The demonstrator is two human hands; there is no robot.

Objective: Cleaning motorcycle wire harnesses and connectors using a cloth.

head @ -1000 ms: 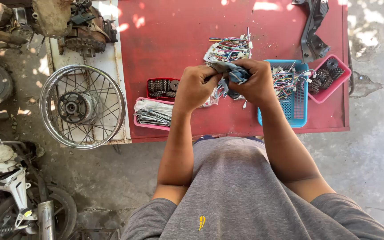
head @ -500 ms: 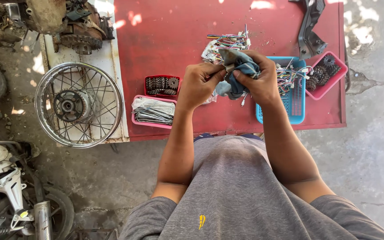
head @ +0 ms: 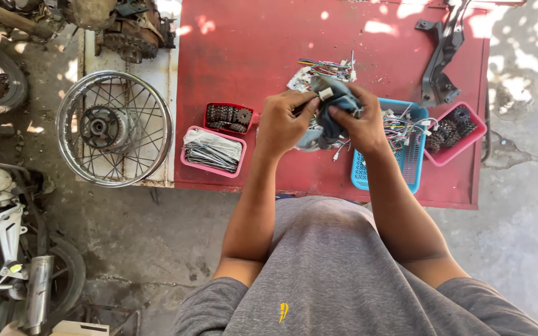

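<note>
Both hands meet over the red table (head: 250, 50). My left hand (head: 283, 121) pinches a wire bundle with a white connector (head: 325, 94). My right hand (head: 359, 121) grips a blue-grey cloth (head: 330, 118) wrapped around that bundle. Thin coloured wires hang below the cloth. Behind the hands lies a loose pile of coloured wires (head: 322, 68) on the table. A blue plastic basket (head: 406, 155) with more wires stands just right of my right hand.
A pink tray of metal spokes (head: 212, 151) and a red tray of sprockets (head: 228, 116) sit left of the hands. A pink tray (head: 459, 134) and a black bracket (head: 440, 56) are at the right. A spoked wheel (head: 114, 127) and motorcycle parts (head: 7, 236) lie at the left.
The hands with the cloth and wires have stayed together, shifting slightly; the cloth is bunched more tightly between them and the white connector now shows at the top.
</note>
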